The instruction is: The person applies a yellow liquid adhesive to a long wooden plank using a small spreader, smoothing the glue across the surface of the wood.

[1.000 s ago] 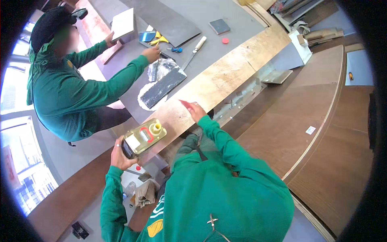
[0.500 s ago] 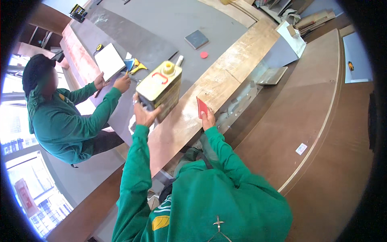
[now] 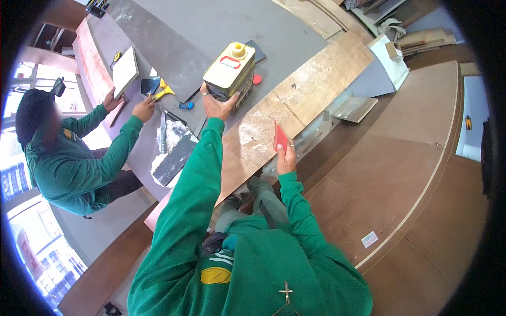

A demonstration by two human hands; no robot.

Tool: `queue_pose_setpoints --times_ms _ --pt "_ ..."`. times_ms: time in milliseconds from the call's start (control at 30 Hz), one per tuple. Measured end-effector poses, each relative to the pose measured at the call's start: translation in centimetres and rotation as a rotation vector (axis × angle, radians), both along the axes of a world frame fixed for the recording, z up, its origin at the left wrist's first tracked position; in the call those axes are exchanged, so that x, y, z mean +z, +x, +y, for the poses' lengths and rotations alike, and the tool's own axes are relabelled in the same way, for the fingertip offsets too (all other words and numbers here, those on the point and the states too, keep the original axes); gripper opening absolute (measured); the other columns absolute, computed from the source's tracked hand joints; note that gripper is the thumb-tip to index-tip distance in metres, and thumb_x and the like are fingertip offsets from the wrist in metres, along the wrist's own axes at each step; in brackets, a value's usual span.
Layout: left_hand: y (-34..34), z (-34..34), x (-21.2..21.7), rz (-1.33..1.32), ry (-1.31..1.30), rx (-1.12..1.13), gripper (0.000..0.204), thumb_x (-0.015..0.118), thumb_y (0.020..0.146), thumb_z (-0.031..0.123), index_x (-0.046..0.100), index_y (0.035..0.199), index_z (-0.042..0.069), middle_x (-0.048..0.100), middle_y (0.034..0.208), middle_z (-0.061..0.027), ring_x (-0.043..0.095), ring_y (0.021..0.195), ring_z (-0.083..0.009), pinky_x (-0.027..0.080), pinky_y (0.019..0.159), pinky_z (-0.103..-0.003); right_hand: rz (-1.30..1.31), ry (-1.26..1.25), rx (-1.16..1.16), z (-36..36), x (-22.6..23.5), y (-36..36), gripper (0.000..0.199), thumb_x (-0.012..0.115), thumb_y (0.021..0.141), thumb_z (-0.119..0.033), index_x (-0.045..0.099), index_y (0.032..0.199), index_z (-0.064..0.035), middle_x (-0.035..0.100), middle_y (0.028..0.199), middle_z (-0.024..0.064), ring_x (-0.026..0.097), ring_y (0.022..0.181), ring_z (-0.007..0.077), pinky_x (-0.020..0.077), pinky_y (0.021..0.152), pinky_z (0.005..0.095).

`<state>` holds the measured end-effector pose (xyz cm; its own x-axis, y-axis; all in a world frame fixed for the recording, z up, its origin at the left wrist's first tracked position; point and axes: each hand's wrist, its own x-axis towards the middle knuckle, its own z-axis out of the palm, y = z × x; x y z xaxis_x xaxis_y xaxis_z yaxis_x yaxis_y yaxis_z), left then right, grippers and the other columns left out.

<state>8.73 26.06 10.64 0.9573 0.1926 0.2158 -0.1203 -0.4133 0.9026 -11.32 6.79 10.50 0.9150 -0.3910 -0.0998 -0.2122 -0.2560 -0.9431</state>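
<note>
My left hand [image 3: 215,104] grips the lower side of a rectangular metal can [image 3: 231,69] with a yellow cap and a red handle, held out at arm's length over the long wooden plank [image 3: 295,100]. My right hand [image 3: 286,156] holds a small red spreader card [image 3: 280,138] upright at the plank's near edge. Both my sleeves are green.
A co-worker in green [image 3: 74,163] sits at the left with a white tile [image 3: 125,71] in one hand. Near that person lie a scraper [image 3: 153,87], a blue-handled tool [image 3: 184,105] and a dark tile with white paste [image 3: 174,158]. A red cap [image 3: 256,79] lies on the grey board [image 3: 211,26].
My left hand has lifted the can from low at my side up and forward over the plank. My right hand has stayed at the plank's edge with the red card.
</note>
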Motion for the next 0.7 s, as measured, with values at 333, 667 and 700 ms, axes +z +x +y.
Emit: queue_pose_setpoints --times_ms 333,667,700 --pt "-6.7 6.0 -3.7 0.095 0.170 -0.001 0.098 0.083 0.066 0.025 0.026 0.139 -0.005 0.040 0.137 -0.0235 0.043 0.125 -0.0309 0.035 0.106 -0.038 0.078 0.035 0.219 1.5 -1.1 1.4 0.037 0.048 0.093 -0.023 0.054 0.118 0.0043 0.057 0.108 0.0191 0.054 0.104 0.0322 0.0402 0.093 0.0387" --pt "-37.6 17.5 4.0 0.502 0.158 0.049 0.055 0.066 0.083 0.013 0.043 0.133 0.004 0.055 0.124 -0.0157 0.057 0.108 -0.0265 0.045 0.095 -0.037 0.057 0.048 0.690 13.0 -1.8 -0.4 0.038 0.046 0.093 -0.023 0.054 0.122 0.0014 0.057 0.114 0.0174 0.055 0.108 0.0309 0.0411 0.094 0.0372" --pt "-41.6 19.2 3.1 0.575 0.024 0.116 0.053 0.066 0.083 0.015 0.045 0.131 0.005 0.058 0.120 -0.0152 0.060 0.103 -0.0251 0.047 0.092 -0.037 0.014 -0.006 0.761 14.8 -2.1 -1.0 0.038 0.045 0.094 -0.023 0.055 0.122 0.0007 0.058 0.113 0.0171 0.055 0.107 0.0311 0.0413 0.093 0.0372"
